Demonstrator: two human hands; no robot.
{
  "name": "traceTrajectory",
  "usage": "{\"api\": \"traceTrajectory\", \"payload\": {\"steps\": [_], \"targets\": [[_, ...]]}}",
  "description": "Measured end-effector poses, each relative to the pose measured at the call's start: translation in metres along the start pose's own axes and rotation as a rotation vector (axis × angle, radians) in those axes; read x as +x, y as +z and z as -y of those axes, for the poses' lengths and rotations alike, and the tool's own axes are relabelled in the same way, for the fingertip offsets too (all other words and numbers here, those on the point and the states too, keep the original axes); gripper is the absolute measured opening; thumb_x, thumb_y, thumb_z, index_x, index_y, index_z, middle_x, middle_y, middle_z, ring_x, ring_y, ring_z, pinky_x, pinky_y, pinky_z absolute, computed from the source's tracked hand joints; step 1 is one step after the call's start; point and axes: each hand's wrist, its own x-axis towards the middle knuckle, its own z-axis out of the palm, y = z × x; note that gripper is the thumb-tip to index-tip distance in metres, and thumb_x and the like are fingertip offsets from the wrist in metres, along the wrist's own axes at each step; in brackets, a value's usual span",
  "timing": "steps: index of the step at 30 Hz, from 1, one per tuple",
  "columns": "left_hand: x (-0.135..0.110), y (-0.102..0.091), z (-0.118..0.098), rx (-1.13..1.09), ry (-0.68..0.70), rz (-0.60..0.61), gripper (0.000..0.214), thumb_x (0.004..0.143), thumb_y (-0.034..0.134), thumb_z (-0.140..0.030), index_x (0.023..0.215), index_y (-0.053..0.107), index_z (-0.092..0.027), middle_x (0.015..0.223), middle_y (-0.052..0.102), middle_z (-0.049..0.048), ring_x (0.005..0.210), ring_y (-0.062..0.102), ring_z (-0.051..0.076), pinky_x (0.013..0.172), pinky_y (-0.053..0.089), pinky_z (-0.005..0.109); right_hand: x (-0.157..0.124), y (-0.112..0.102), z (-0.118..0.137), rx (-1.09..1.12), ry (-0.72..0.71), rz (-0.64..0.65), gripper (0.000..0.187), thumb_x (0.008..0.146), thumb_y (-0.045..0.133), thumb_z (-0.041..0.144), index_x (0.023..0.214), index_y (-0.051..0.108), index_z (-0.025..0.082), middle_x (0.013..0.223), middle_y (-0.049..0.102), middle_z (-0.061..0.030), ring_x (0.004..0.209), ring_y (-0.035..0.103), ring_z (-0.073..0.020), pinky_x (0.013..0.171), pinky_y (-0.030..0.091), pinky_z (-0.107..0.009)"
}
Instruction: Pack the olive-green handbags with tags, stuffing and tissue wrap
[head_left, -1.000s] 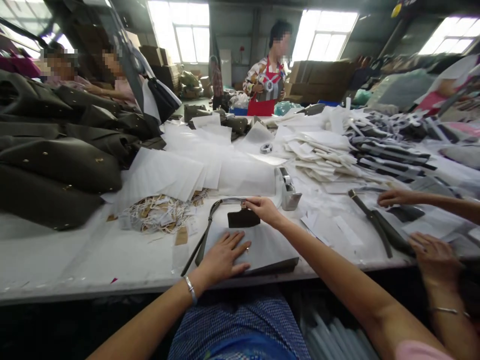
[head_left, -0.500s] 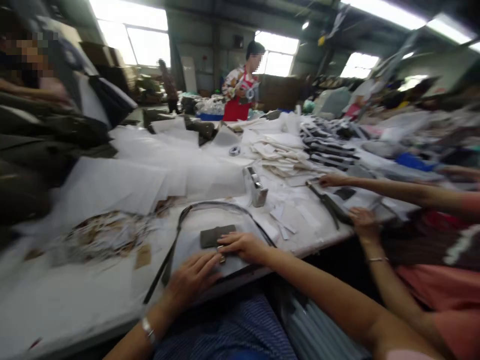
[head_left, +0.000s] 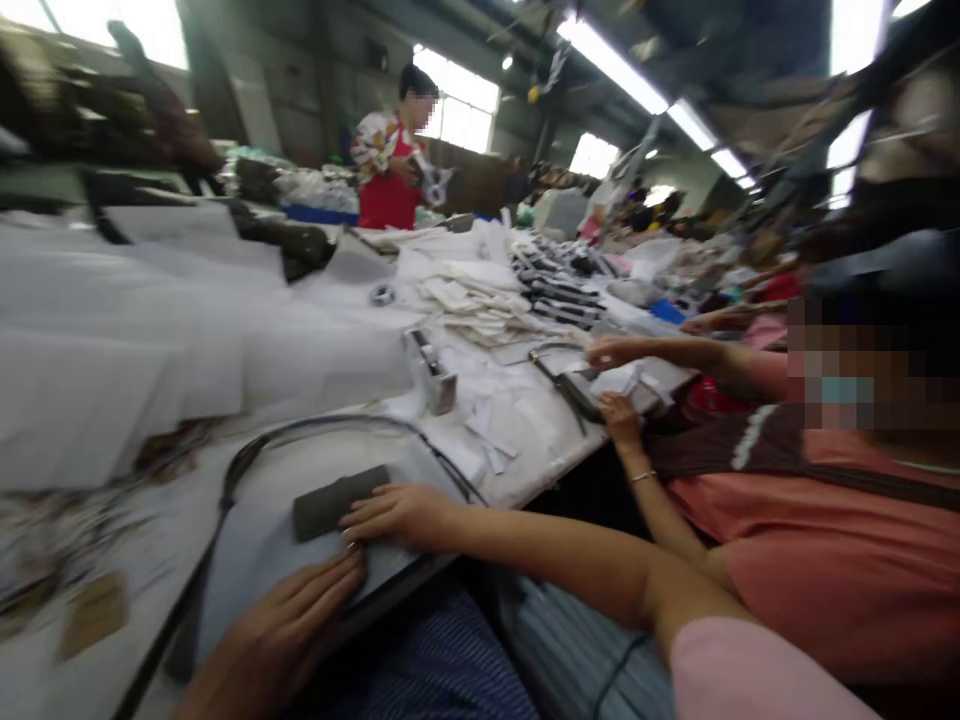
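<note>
A bag wrapped in a pale sheet point(head_left: 255, 560) lies at the table's near edge, its dark strap point(head_left: 244, 460) looping out around the far side. A dark olive patch or flap point(head_left: 322, 508) shows on top of the wrapping. My right hand point(head_left: 401, 515) rests on the bag with fingers stretched out, fingertips at the near edge of the olive piece. Flat beside it lies my left hand point(head_left: 289, 610), fingers straight and together, on the near part of the wrapping. What is under the fingertips is hidden.
A tape dispenser point(head_left: 431, 375) stands beyond the bag. White sheets point(head_left: 322, 350) and stacked papers point(head_left: 480, 295) cover much of the table. At right, a co-worker's hands point(head_left: 619, 385) handle another dark bag. A person in a red apron point(head_left: 386, 195) stands at the back.
The view has swung right, bringing more of the co-worker into sight. A gold-coloured clasp that showed by my right fingers is now covered. Both hands stay on the bag.
</note>
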Motion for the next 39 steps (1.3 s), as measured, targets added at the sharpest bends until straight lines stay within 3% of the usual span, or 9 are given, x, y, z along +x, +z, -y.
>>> {"api": "traceTrajectory", "payload": {"steps": [2, 6, 12, 18, 25, 29, 34, 39], "targets": [[0.008, -0.013, -0.011, 0.008, -0.03, 0.067, 0.043, 0.091, 0.049, -0.009, 0.131, 0.061, -0.02, 0.129, 0.068, 0.0076, 0.117, 0.065, 0.019, 0.098, 0.057, 0.033, -0.003, 0.004, -0.003, 0.176, 0.038, -0.096, 0.032, 0.099, 0.053, 0.014, 0.129, 0.062, 0.02, 0.136, 0.062, -0.0045, 0.13, 0.054, -0.0149, 0.115, 0.033, -0.031], [0.018, -0.018, -0.018, -0.031, -0.064, 0.118, 0.039, 0.094, 0.049, -0.011, 0.132, 0.057, -0.014, 0.128, 0.067, 0.0103, 0.123, 0.06, 0.021, 0.103, 0.054, 0.037, -0.002, 0.009, -0.012, 0.394, 0.04, -0.229, 0.044, 0.096, 0.06, 0.018, 0.139, 0.054, 0.019, 0.137, 0.061, -0.0112, 0.128, 0.055, -0.0203, 0.11, 0.042, -0.036], [0.018, -0.021, -0.022, -0.073, -0.097, 0.13, 0.041, 0.092, 0.053, -0.009, 0.133, 0.055, -0.015, 0.126, 0.068, 0.0094, 0.114, 0.063, 0.022, 0.1, 0.056, 0.038, 0.001, 0.002, -0.012, 0.434, 0.018, -0.165, 0.073, 0.08, 0.082, 0.029, 0.145, 0.049, 0.021, 0.142, 0.056, -0.0127, 0.129, 0.054, -0.0273, 0.11, 0.043, -0.043], [0.008, -0.017, -0.019, -0.179, -0.156, 0.051, 0.036, 0.092, 0.055, -0.009, 0.127, 0.059, -0.017, 0.122, 0.069, 0.0095, 0.115, 0.063, 0.02, 0.1, 0.055, 0.035, 0.003, 0.008, -0.014, 0.424, -0.004, -0.172, 0.071, 0.081, 0.081, 0.033, 0.144, 0.051, 0.024, 0.143, 0.056, -0.0113, 0.128, 0.055, -0.0272, 0.109, 0.042, -0.043], [0.015, -0.02, -0.019, -0.277, -0.457, -0.066, 0.027, 0.094, 0.056, -0.015, 0.12, 0.062, -0.021, 0.116, 0.07, 0.0072, 0.107, 0.066, 0.018, 0.098, 0.054, 0.033, 0.002, 0.004, -0.01, 0.444, -0.012, -0.167, 0.072, 0.083, 0.079, 0.029, 0.147, 0.047, 0.021, 0.14, 0.058, -0.0119, 0.125, 0.055, -0.0277, 0.108, 0.042, -0.043], [0.029, -0.029, -0.013, -0.349, -0.597, 0.021, 0.026, 0.092, 0.06, -0.018, 0.118, 0.062, -0.021, 0.109, 0.07, 0.0049, 0.096, 0.069, 0.016, 0.09, 0.057, 0.029, 0.001, 0.004, -0.009, 0.449, 0.007, -0.161, 0.076, 0.083, 0.079, 0.027, 0.149, 0.043, 0.021, 0.135, 0.061, -0.0123, 0.123, 0.056, -0.0286, 0.106, 0.044, -0.043], [0.045, -0.034, -0.002, -0.199, -0.475, 0.223, 0.027, 0.091, 0.059, -0.014, 0.117, 0.062, -0.021, 0.108, 0.07, 0.0041, 0.093, 0.07, 0.015, 0.087, 0.057, 0.026, 0.0, 0.005, -0.009, 0.472, 0.01, -0.158, 0.077, 0.082, 0.078, 0.024, 0.15, 0.042, 0.022, 0.136, 0.061, -0.0115, 0.121, 0.057, -0.0286, 0.103, 0.046, -0.043], [0.058, -0.035, 0.006, -0.061, -0.321, 0.334, 0.021, 0.095, 0.055, -0.019, 0.114, 0.063, -0.021, 0.118, 0.068, 0.006, 0.1, 0.068, 0.019, 0.087, 0.057, 0.029, 0.0, 0.005, -0.009, 0.48, 0.015, -0.176, 0.076, 0.08, 0.08, 0.024, 0.148, 0.046, 0.018, 0.135, 0.062, -0.0136, 0.12, 0.057, -0.0292, 0.103, 0.046, -0.043]]}}
